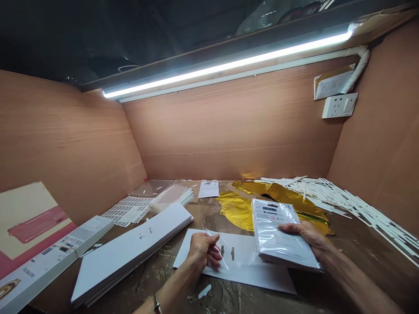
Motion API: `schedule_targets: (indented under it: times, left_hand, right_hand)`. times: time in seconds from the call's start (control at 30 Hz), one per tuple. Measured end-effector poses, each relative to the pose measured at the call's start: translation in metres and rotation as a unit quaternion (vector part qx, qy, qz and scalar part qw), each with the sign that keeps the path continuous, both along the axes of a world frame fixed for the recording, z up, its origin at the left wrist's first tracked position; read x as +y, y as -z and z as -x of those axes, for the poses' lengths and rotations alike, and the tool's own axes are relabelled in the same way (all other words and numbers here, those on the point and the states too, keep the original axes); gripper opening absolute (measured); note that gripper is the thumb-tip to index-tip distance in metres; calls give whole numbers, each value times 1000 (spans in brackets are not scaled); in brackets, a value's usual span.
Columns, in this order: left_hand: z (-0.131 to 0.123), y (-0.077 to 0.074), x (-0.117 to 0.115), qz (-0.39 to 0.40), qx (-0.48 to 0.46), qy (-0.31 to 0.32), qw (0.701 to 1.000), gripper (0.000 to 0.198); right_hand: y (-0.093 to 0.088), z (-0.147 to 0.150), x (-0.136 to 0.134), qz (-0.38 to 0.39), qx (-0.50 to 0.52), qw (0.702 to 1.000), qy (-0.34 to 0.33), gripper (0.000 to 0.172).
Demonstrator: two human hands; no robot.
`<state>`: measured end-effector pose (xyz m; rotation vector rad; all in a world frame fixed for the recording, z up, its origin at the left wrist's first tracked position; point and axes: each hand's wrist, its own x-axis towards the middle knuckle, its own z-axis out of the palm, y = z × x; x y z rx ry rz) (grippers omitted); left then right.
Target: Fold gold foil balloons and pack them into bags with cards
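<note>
Currently, head view: a white card w/ two hang slots lies flat on the brown tabletop, slots showing mid-card. L hand is above the card's L half, thumb & forefinger pinched tight on what looks like a thin clear strip, v. hard to see; other fingers curled. Bracelet on that wrist. R hand grips a film-wrapped packet over the card's R end, thumb pressed on its printed top face, fingers underneath out of sight. Packet tilts a bit, slot at its far edge; can't tell if it touches the card.

Just on the near side of the card: small white scrap. L of the card: stack of long white sheets, marks on the top one; further L, a long printed box & a pink/cream panel. Beyond the card, to its L: label sheet w/ clear bags alongside. Straight beyond the card: small printed leaflet. Beyond its R half: gold foil, partly hidden behind the packet; beyond & R of that same half, loose pile of white sticks. High above & beyond the card: lit tube; R of it on the wall, socket.
</note>
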<state>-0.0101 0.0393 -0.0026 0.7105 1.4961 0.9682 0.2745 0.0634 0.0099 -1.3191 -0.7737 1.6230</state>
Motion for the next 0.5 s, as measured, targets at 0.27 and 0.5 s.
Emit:
schedule_targets:
  times: [0.27, 0.5]
  left_hand:
    - [-4, 7, -6, -17, -19, 1, 1000, 29]
    - [-3, 3, -18, 26, 16, 44, 999, 24]
  right_hand:
    - [-48, -2, -43, -21, 22, 988, -155, 37]
    - [2, 28, -23, 68, -129, 977, -158, 14]
